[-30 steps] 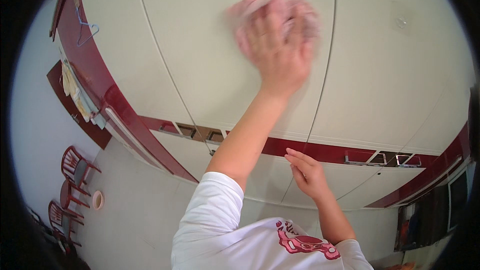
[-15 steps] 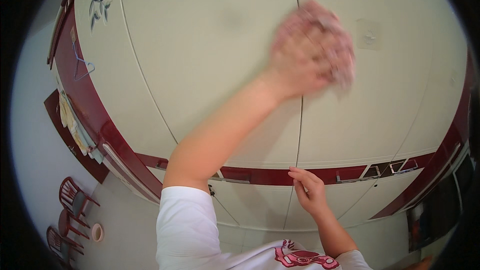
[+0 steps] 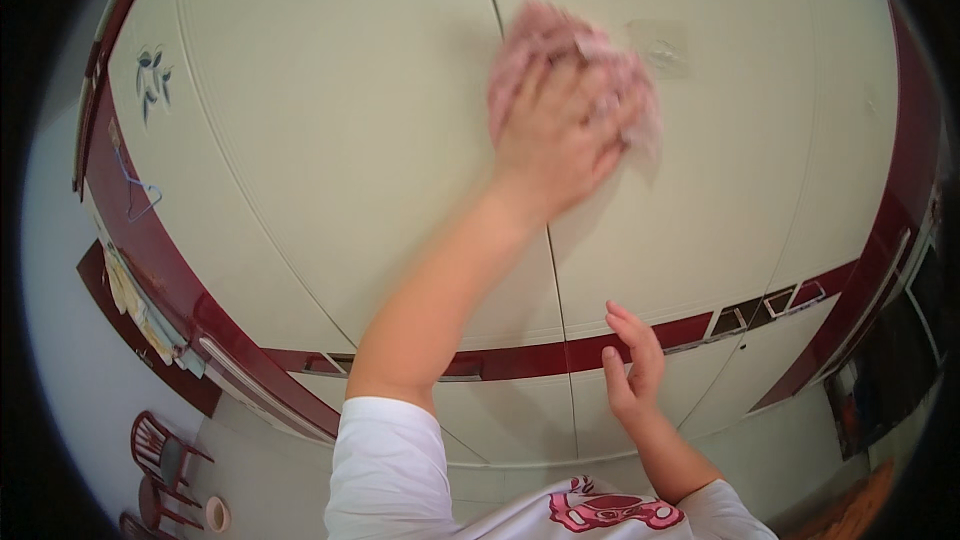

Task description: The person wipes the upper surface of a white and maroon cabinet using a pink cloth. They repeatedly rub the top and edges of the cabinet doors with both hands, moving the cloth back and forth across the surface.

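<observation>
My left hand (image 3: 560,130) presses a crumpled pink cloth (image 3: 540,35) against the tall cream cabinet door (image 3: 380,140). Its fingers are spread over the cloth, and both are a little smeared by motion. The cloth lies across the dark seam between two doors, just left of a clear square wall hook (image 3: 661,52). Lower down, my right hand (image 3: 636,365) hangs in the air in front of the dark red band (image 3: 520,360), its thumb and fingers apart and nothing in them.
Metal-edged handles (image 3: 765,305) sit along the red band. At the left are a blue hanger (image 3: 135,195), hung clothes (image 3: 145,310), dark red chairs (image 3: 160,450) and a pale bucket (image 3: 217,514). A dark glass-fronted unit (image 3: 885,380) stands at the right.
My view has turned to the right, so the cabinet sits further left in the picture. My left hand and the cloth remain on the door near the seam. My right hand has risen slightly.
</observation>
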Motion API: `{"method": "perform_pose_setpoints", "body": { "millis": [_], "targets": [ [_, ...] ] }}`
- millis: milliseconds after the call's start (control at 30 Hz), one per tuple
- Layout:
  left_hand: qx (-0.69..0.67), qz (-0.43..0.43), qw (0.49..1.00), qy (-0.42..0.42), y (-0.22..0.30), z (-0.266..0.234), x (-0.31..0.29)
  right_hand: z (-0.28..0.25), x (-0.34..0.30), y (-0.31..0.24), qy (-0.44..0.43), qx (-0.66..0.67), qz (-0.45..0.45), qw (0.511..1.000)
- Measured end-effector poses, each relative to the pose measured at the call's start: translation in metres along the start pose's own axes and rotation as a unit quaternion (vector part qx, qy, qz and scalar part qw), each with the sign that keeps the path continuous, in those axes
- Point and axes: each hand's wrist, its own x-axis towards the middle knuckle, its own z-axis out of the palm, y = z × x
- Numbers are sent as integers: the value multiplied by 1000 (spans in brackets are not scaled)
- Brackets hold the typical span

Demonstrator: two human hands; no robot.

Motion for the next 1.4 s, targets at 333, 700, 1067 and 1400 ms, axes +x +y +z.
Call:
{"method": "perform_pose_setpoints", "body": {
  "millis": [333, 700, 1067, 1400],
  "targets": [
    [-219, -31, 962, -157, 122, 40, -93, -32, 22, -2, -13, -100, -87, 991],
    [47, -87, 988, 116, 5, 42, 76, -41, 172, 16, -15, -194, -219, 956],
    [9, 49, 999, 19, 33, 65, 94, -47, 166, 32, 106, -92, -310, 940],
    [48, 51, 997, 36, 17, 78, 153, -75, 167, 36, 120, -56, -285, 949]
  ]
}}
